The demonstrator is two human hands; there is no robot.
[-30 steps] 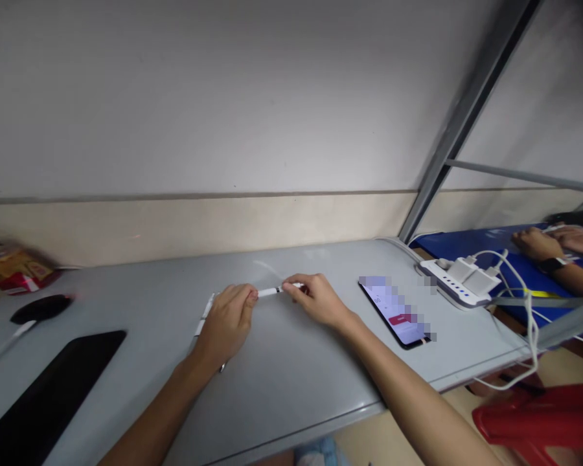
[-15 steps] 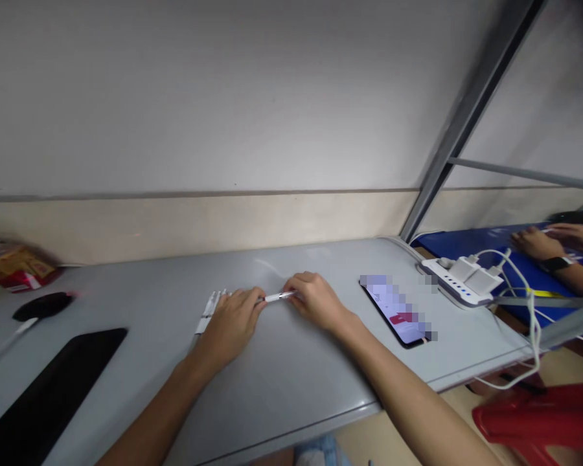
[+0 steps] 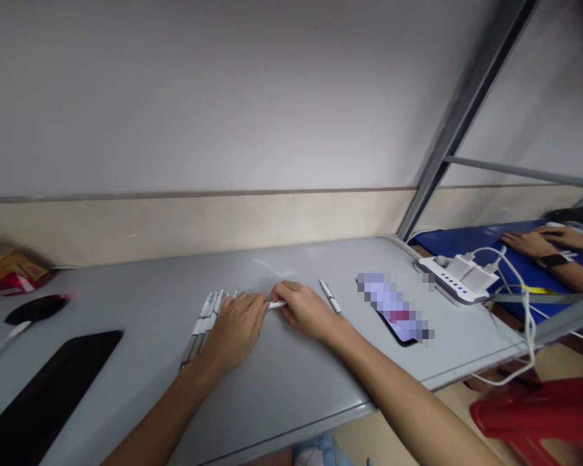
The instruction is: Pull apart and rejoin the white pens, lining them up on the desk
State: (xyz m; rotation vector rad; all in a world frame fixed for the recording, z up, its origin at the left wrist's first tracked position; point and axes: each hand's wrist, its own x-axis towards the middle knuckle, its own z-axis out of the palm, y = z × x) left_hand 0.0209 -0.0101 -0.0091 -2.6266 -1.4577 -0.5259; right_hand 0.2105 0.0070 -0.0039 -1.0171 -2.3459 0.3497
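Note:
A white pen (image 3: 276, 304) is held level between my hands just above the grey table, its ends hidden by my fingers. My left hand (image 3: 240, 320) is closed on its left end, and the fingers of my right hand (image 3: 298, 307) pinch the right end. Under and beside my left hand lies a row of several white-and-grey pens (image 3: 206, 320), partly covered by that hand. Another white pen with a dark band (image 3: 330, 298) lies at a slant on the table, just right of my right hand.
A phone (image 3: 393, 310) with a lit screen and a white power strip (image 3: 454, 281) with plugs and cables are on the right. A black flat object (image 3: 58, 395), a black mouse-like object (image 3: 36, 309) and a red-and-gold packet (image 3: 14, 268) sit left. Another person's hands (image 3: 529, 244) rest on a blue table.
My right hand has moved slightly left, closer to my left hand, so less of the held pen shows. A pen is now visible on its right. More of the pen row shows at left.

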